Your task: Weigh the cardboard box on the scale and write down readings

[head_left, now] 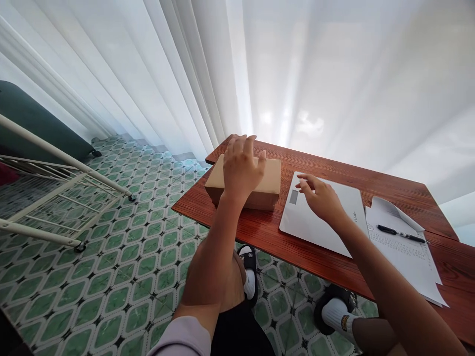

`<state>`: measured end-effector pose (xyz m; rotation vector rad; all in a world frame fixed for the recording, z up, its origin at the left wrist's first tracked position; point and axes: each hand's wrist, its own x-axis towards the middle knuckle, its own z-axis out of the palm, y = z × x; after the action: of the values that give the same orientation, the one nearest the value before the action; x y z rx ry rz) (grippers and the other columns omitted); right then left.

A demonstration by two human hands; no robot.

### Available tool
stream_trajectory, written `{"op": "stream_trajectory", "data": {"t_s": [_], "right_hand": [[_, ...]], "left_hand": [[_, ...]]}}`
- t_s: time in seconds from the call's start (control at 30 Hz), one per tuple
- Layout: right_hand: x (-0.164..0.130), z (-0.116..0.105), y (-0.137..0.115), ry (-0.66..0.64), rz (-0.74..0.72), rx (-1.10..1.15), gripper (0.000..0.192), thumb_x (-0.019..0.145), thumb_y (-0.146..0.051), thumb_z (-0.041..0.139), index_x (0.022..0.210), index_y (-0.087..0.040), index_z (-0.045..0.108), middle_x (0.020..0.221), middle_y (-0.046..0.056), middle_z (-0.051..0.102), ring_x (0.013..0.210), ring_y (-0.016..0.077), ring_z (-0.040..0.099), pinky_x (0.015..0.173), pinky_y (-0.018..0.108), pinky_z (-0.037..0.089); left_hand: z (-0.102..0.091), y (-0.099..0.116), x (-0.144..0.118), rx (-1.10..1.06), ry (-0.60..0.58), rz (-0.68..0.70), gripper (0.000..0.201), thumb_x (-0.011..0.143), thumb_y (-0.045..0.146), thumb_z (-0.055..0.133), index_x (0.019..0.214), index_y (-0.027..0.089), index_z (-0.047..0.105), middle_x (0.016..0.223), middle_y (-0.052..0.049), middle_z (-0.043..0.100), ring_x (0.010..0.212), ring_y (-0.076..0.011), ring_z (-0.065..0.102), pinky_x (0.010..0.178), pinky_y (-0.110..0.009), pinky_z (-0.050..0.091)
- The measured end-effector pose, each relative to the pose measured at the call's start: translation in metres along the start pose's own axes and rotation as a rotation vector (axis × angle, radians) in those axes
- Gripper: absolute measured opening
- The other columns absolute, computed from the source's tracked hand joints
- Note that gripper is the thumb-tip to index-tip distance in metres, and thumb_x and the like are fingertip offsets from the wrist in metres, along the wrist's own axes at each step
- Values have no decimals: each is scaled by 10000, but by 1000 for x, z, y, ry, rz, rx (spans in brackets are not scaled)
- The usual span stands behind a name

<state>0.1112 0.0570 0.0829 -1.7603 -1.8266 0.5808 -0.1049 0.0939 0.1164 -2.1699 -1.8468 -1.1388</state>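
Note:
A brown cardboard box (260, 192) lies at the left end of the reddish wooden table (256, 230). Over its top is my left hand (243, 165), fingers stretched out and thumb apart; whether the palm touches the lid I cannot tell. To the right of the box lies a flat white scale (315, 225) with a small grey display (294, 197). My right hand (321, 198) hovers above the scale near that display, fingers loosely bent and apart, with nothing in it.
Written sheets of paper (404, 257) with a black pen (403, 234) on them lie right of the scale. White curtains (297, 74) hang behind the table. A white wheeled rack (63, 198) and a dark green case (37, 118) stand on the tiled floor at left.

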Motion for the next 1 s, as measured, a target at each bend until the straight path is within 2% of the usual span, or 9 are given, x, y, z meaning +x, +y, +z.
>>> {"op": "stream_trajectory", "data": {"t_s": [0.13, 0.23, 0.3, 0.4, 0.47, 0.7, 0.87, 1.0], "right_hand": [[-24, -24, 8, 84, -47, 43, 301, 1006, -396, 448, 1142, -287, 693, 999, 12, 754, 918, 219, 690, 745, 329, 463], [-43, -39, 18, 148, -53, 24, 306, 1000, -427, 456, 1062, -291, 723, 921, -3, 737, 693, 176, 641, 655, 312, 429], [-56, -47, 28, 196, -49, -1, 322, 998, -444, 461, 1022, -281, 738, 864, -5, 719, 583, 149, 574, 619, 310, 404], [-73, -58, 49, 282, -58, -27, 323, 990, -440, 484, 962, -257, 749, 790, -1, 687, 574, 144, 550, 606, 301, 392], [-82, -63, 65, 343, -60, -46, 297, 978, -431, 516, 942, -254, 751, 753, -3, 666, 592, 146, 545, 609, 293, 396], [-100, -74, 113, 417, -76, -65, 237, 966, -397, 573, 943, -242, 751, 767, -7, 670, 610, 136, 540, 614, 277, 402], [-103, -76, 141, 400, -112, -201, 225, 977, -357, 568, 928, -227, 745, 753, -5, 668, 636, 145, 574, 611, 278, 366], [-105, -81, 163, 359, -68, -310, 184, 978, -313, 590, 945, -232, 752, 813, -2, 697, 713, 161, 627, 585, 281, 330]], "left_hand": [[7, 24, -7, -7, 22, 119, 431, 1011, 342, 396, 1401, 189, 496, 1465, -94, 513, 1476, -268, 319, 1235, -419, 255], [16, 40, -14, -34, 73, 267, 381, 1006, 288, 387, 1340, 186, 539, 1369, -92, 591, 1400, -247, 427, 1185, -393, 335], [27, 47, -19, -63, 153, 393, 341, 992, 252, 395, 1269, 175, 577, 1252, -98, 651, 1284, -248, 530, 1103, -391, 412], [46, 58, -27, -121, 292, 596, 286, 943, 193, 450, 1187, 166, 598, 1089, -92, 692, 1099, -252, 615, 960, -394, 481], [57, 67, -34, -163, 331, 713, 290, 900, 148, 502, 1175, 163, 593, 1043, -80, 697, 1038, -250, 623, 910, -390, 487], [75, 107, -66, -180, 230, 977, 375, 833, 104, 559, 1203, 151, 601, 1082, -80, 698, 1024, -265, 603, 899, -420, 453], [86, 127, -96, -196, 122, 1121, 360, 861, 136, 553, 1217, 146, 607, 1108, -82, 693, 1030, -261, 597, 916, -425, 459], [97, 135, -119, -196, 37, 1243, 308, 892, 162, 570, 1195, 151, 623, 1101, -70, 695, 1014, -246, 603, 921, -415, 471]]}}
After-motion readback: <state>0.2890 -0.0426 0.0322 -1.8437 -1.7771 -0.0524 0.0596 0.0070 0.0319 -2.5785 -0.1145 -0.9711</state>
